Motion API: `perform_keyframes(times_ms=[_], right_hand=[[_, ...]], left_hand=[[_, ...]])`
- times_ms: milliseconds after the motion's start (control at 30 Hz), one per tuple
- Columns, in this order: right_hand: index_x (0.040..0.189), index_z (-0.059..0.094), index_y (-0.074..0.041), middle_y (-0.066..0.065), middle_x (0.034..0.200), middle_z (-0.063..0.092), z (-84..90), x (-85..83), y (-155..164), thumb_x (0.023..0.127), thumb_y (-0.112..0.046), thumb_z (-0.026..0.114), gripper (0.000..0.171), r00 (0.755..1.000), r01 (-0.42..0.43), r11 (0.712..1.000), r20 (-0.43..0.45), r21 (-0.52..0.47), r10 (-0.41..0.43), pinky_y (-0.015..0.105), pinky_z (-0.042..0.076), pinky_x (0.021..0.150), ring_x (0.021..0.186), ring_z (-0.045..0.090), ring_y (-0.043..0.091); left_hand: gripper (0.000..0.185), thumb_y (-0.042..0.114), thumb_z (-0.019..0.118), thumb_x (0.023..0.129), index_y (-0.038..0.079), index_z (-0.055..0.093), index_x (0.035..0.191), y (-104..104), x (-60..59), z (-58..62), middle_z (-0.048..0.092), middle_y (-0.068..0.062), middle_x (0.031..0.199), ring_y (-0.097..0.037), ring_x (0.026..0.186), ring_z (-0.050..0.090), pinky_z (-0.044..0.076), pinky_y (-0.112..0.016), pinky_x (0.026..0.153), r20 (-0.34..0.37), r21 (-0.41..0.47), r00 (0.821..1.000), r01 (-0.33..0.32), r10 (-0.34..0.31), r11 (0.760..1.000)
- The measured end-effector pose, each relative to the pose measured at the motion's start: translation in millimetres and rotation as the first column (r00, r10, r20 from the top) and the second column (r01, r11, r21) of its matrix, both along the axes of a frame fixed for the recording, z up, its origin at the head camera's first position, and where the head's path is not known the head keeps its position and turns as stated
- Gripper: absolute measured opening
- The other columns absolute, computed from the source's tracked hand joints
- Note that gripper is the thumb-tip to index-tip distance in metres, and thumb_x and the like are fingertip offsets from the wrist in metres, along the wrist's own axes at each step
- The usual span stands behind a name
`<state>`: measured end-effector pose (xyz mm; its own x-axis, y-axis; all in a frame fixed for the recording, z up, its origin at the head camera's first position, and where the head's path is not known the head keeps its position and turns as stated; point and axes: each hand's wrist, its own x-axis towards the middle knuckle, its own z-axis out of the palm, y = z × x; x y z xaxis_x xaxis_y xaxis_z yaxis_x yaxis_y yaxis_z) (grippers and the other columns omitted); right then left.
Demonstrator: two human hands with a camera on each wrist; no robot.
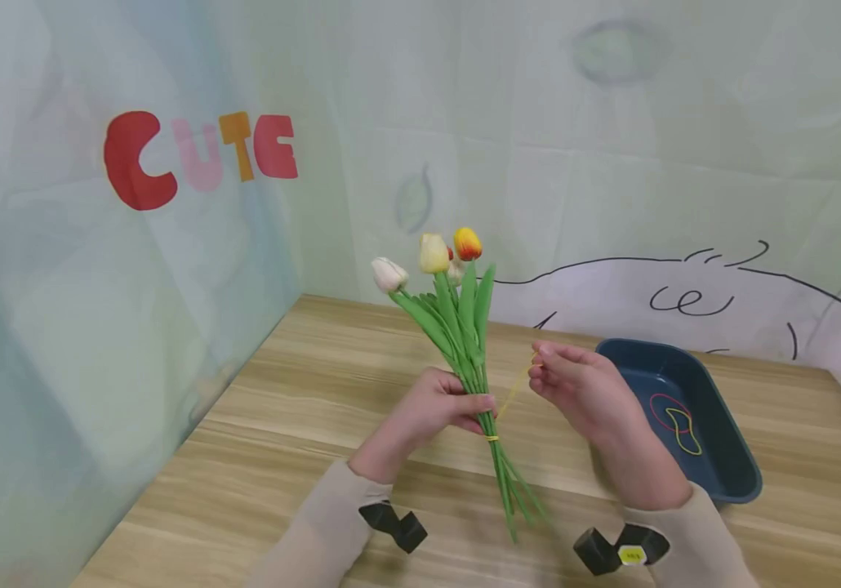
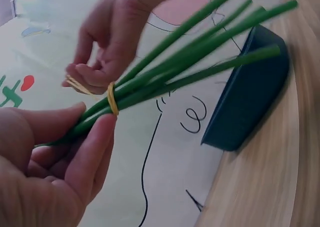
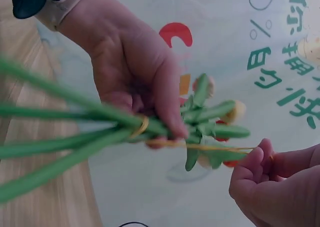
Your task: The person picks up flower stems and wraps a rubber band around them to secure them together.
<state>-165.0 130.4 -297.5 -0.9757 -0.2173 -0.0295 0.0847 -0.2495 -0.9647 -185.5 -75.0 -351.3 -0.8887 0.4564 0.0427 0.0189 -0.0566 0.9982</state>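
Note:
My left hand [image 1: 438, 406] grips a bunch of tulips [image 1: 468, 327] around the stems, thumb across the front. White, cream and yellow-red blooms top the bunch, which leans over the table. Just below the thumb, a yellow rubber band [image 2: 112, 98] is wound around the stems. To the right, my right hand [image 1: 589, 400] pinches a stretched loop of that band between thumb and fingers. In the right wrist view the pulled strand [image 3: 215, 147] runs taut from the stems to the right fingertips [image 3: 260, 154]. The stem ends fan out below the band.
A dark blue tray [image 1: 740, 457] stands on the wooden table [image 1: 273, 457] at the right, beside my right forearm. Inside it lie a red rubber band [image 1: 656, 402] and a yellow rubber band [image 1: 691, 445]. A printed cloth backdrop [image 1: 420, 98] rises behind and left of the table.

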Motion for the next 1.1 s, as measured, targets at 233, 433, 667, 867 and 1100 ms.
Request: perform_keyframes(times_ms=[233,433,667,867,1100], right_hand=[[0.105,0.064,0.005,0.0,0.086,0.066,3.2,31.5,-33,0.093,-0.003,0.062,0.014,0.941,0.272,0.925,-0.276,0.266,-0.197,0.021,0.057,0.079,0.079,0.064,0.009],[0.093,0.064,0.01,0.021,0.087,0.069,-29.8,52.0,-70,0.083,0.011,0.066,0.01,0.74,0.323,0.933,-0.657,0.161,-0.143,0.021,0.058,0.076,0.082,0.067,0.007],[0.089,0.064,0.008,0.022,0.082,0.067,-80.4,58.7,-99,0.083,0.011,0.065,0.006,0.76,0.273,0.958,-0.631,0.091,-0.157,0.018,0.057,0.074,0.081,0.065,0.005],[0.086,0.064,0.008,0.022,0.082,0.067,-105.1,58.0,-105,0.083,0.006,0.068,0.006,0.845,0.227,0.966,-0.519,0.122,-0.133,0.019,0.057,0.069,0.078,0.063,0.003],[0.099,0.05,0.008,0.018,0.079,0.067,-111.1,43.9,-86,0.083,0.006,0.068,0.025,0.855,0.114,0.965,-0.519,0.237,0.026,0.02,0.056,0.07,0.078,0.062,0.003]], left_hand=[[0.02,0.004,0.067,0.089,-0.016,0.067,0.089,6,-2.2,-8.1,0.071,-0.02,0.08,-0.015,0.065,0.069,0.062,-0.034,0.068,-0.075,-0.108,0.986,-0.153,0.146,0.982],[0.018,0.002,0.068,0.087,-0.016,0.068,0.085,12,-1.2,-12.7,0.069,-0.019,0.072,-0.007,0.055,0.059,0.057,-0.024,0.055,-0.173,-0.015,0.938,-0.306,0.299,0.952],[0.021,0.001,0.068,0.087,-0.02,0.064,0.088,16,-3.6,-12.0,0.069,-0.008,0.069,-0.007,0.057,0.063,0.059,-0.02,0.058,-0.033,0.204,0.883,-0.453,0.469,0.868],[0.008,-0.005,0.063,0.089,-0.008,0.067,0.084,15,-8.8,-8.9,0.069,-0.005,0.07,-0.012,0.063,0.068,0.061,-0.024,0.065,0.226,0.36,0.884,-0.466,0.409,0.808],[0.009,-0.005,0.056,0.093,-0.004,0.062,0.086,8,-7.3,1.1,0.068,-0.004,0.071,-0.01,0.063,0.066,0.058,-0.017,0.062,0.343,0.416,0.891,-0.427,0.297,0.803]])
